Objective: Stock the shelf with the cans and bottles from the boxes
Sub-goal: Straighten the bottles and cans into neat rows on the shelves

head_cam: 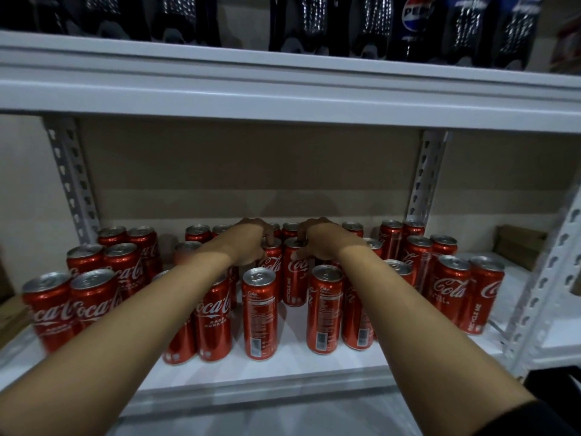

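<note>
Both hands reach deep into the shelf (283, 369), the left hand (248, 243) and right hand (320, 242) each gripping an upright red can (273, 265) mid-row; placing seems underway, and next they likely let go without toppling neighbours.

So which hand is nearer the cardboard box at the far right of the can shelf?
Right. The right hand grips a can top mid-shelf, on the side toward the cardboard box; the left hand grips the neighbouring can, further from it.
</note>
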